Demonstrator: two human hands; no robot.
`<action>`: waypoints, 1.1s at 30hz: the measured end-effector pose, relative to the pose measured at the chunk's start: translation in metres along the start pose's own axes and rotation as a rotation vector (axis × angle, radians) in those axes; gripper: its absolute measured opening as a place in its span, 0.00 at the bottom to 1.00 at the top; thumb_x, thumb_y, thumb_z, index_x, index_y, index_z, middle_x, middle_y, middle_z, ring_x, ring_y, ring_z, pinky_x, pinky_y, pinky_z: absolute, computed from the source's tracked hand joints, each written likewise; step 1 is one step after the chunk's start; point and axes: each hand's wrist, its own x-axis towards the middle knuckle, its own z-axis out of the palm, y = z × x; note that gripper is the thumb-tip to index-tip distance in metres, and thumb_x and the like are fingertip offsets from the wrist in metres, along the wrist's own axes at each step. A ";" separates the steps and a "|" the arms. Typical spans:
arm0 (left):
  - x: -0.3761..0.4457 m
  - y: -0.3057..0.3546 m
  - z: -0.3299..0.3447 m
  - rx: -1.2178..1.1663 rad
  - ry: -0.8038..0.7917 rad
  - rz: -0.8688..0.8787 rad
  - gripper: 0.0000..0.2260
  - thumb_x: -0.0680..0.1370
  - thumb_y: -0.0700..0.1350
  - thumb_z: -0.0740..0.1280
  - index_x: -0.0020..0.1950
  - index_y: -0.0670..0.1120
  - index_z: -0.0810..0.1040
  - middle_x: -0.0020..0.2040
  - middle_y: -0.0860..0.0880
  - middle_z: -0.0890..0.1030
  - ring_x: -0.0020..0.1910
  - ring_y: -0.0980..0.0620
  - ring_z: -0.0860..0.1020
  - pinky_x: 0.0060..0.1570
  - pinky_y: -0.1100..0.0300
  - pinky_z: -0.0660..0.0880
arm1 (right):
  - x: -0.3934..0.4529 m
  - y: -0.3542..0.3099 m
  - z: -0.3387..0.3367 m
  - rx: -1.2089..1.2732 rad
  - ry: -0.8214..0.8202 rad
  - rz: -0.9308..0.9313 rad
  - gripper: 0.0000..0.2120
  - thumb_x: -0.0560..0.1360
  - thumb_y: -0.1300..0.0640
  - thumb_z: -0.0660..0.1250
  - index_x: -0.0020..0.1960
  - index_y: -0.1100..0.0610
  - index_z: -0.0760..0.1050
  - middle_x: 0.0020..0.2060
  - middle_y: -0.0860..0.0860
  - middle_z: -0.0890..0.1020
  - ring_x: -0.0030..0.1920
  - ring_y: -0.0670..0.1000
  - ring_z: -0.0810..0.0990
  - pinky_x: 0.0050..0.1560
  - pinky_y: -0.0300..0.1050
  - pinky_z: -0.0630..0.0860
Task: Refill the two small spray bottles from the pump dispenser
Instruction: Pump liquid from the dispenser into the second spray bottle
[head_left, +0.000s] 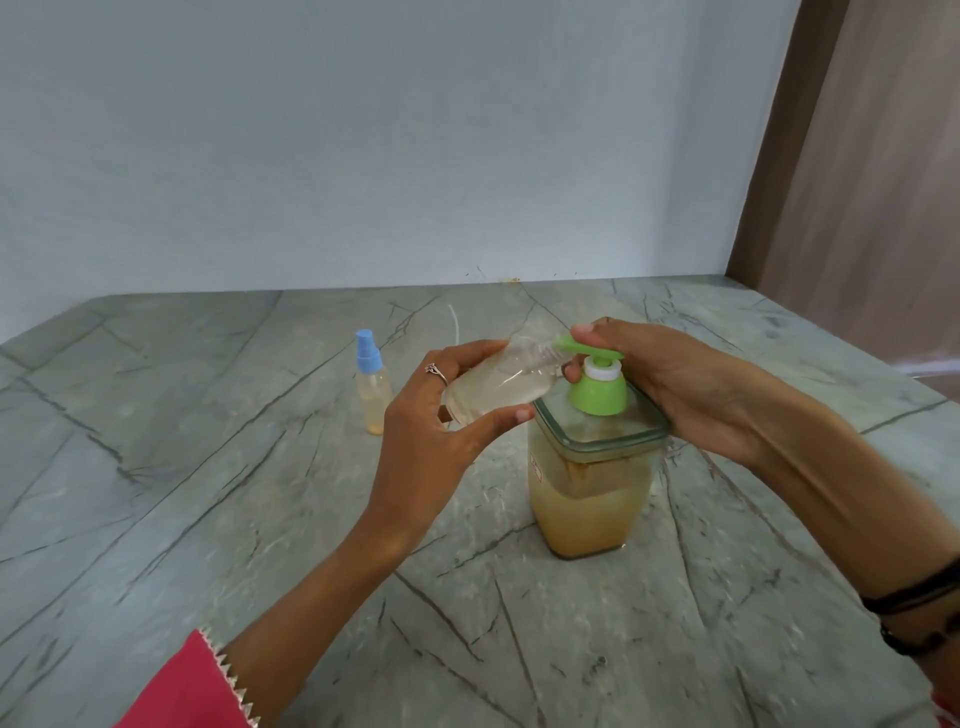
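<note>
A square glass pump dispenser (589, 499) with yellowish liquid and a green pump head (595, 387) stands at the table's middle. My left hand (431, 431) grips an uncapped clear small spray bottle (498, 382), tilted with its mouth at the green spout. My right hand (691, 384) rests on the pump head, with a fingertip on top of the spout and the thumb under it. A second small bottle (373, 392) with a blue spray cap stands upright to the left, holding pale yellow liquid.
The grey marble table (208, 493) runs back to a pale wall. A thin white tube (456, 325) shows behind the held bottle. A brown wooden panel (857, 182) rises at the right.
</note>
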 end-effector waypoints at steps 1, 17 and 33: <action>0.000 0.000 0.000 -0.005 0.000 -0.004 0.20 0.63 0.52 0.73 0.54 0.58 0.75 0.53 0.56 0.78 0.54 0.62 0.76 0.49 0.69 0.75 | 0.000 -0.001 0.001 0.001 -0.014 0.010 0.11 0.67 0.49 0.66 0.44 0.55 0.76 0.34 0.48 0.81 0.35 0.45 0.79 0.38 0.37 0.79; 0.000 0.004 0.002 -0.039 -0.006 -0.018 0.20 0.63 0.51 0.72 0.53 0.57 0.74 0.52 0.57 0.78 0.53 0.63 0.76 0.44 0.69 0.76 | 0.001 -0.003 0.002 0.007 0.009 0.025 0.11 0.68 0.47 0.67 0.45 0.54 0.76 0.34 0.49 0.81 0.34 0.47 0.78 0.38 0.39 0.78; 0.001 0.005 -0.001 -0.039 -0.005 -0.010 0.19 0.63 0.50 0.72 0.53 0.58 0.75 0.52 0.56 0.78 0.53 0.63 0.76 0.44 0.70 0.75 | -0.002 0.004 0.003 -0.089 0.001 -0.025 0.18 0.69 0.41 0.63 0.43 0.56 0.78 0.39 0.50 0.81 0.38 0.47 0.79 0.43 0.38 0.77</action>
